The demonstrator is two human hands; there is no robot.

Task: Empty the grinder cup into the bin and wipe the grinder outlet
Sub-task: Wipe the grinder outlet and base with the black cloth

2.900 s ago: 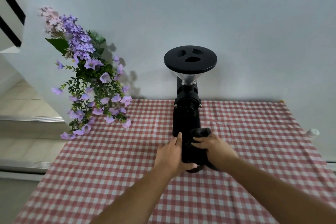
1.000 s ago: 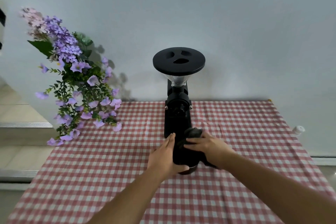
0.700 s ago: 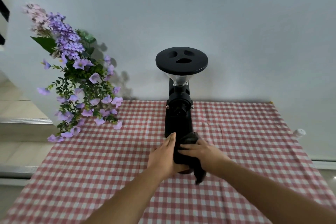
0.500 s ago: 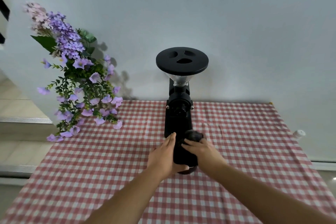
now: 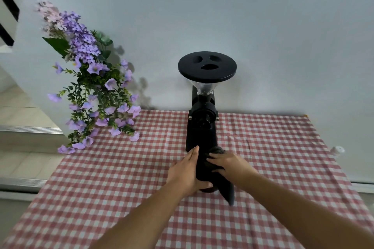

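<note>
A black coffee grinder (image 5: 201, 131) with a round black hopper lid (image 5: 207, 66) stands on the red checked tablecloth (image 5: 121, 178) against the wall. My left hand (image 5: 186, 172) holds the grinder's lower front from the left, fingers along its side and thumb wrapped across the front. My right hand (image 5: 228, 164) grips a dark cloth (image 5: 227, 192) and presses it against the front of the grinder. One end of the cloth hangs down to the table on the right. The outlet and the cup are hidden behind my hands and the cloth.
A bunch of purple flowers (image 5: 95, 87) leans over the table's back left corner. A small white object (image 5: 337, 150) sits just off the table's right edge. Floor steps (image 5: 20, 127) lie beyond the left edge. A pale wall stands right behind the grinder.
My right hand has rubbed the cloth over the grinder's front and slid slightly down. The cloth's end now hangs out below the hand. My left hand has stayed in place.
</note>
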